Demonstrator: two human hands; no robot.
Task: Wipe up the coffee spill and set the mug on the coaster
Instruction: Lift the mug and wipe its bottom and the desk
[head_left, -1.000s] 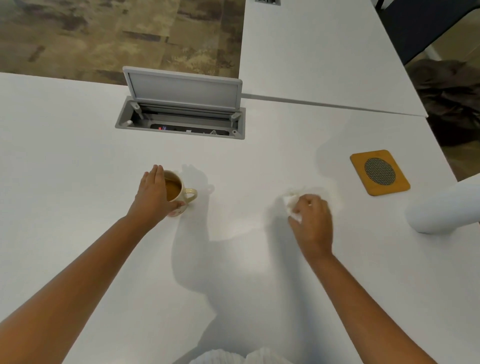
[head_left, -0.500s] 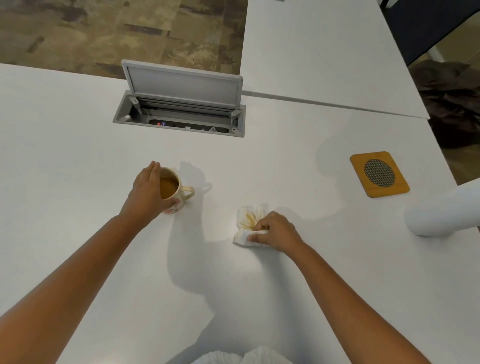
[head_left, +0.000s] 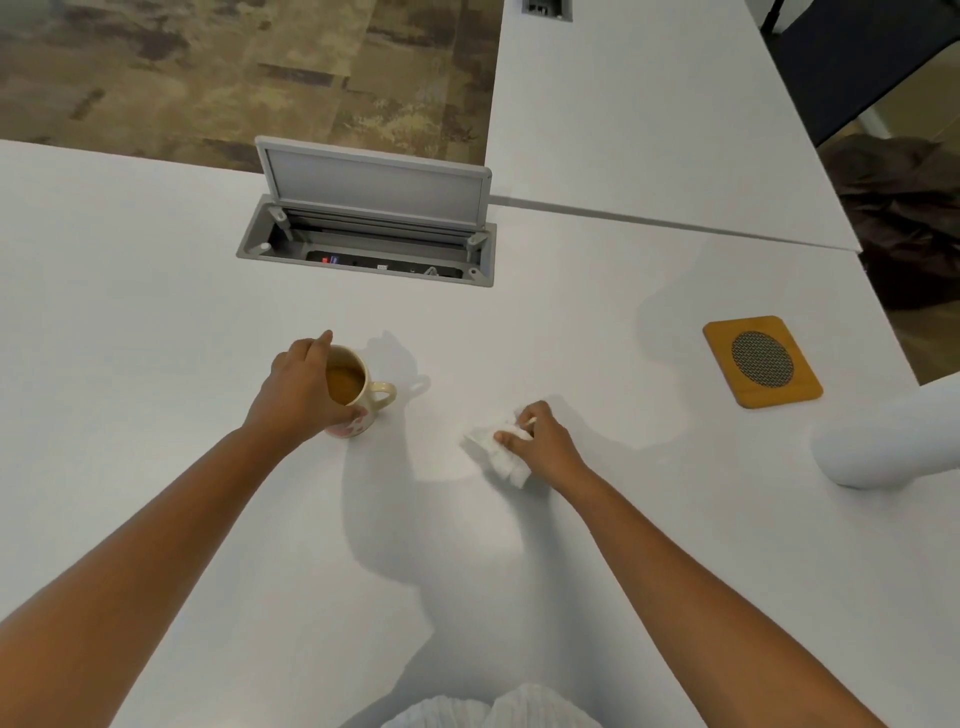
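A cream mug (head_left: 360, 392) half full of brown coffee stands upright on the white table (head_left: 156, 312), handle pointing right. My left hand (head_left: 301, 392) wraps around its left side and rim. To the right, my right hand (head_left: 540, 441) presses a crumpled white paper towel (head_left: 496, 449) flat on the table. No coffee stain shows on the tabletop around the towel. The square orange coaster (head_left: 762, 361) with a dark mesh centre lies bare at the far right, well apart from both hands.
An open grey cable box (head_left: 369, 244) with its lid raised is set into the table behind the mug. A white paper roll (head_left: 893, 441) lies at the right edge. A second white table (head_left: 649, 104) adjoins at the back right.
My right hand swept the towel left from near the coaster side, then back slightly right and nearer me. The left hand stayed on the mug, which has not moved.
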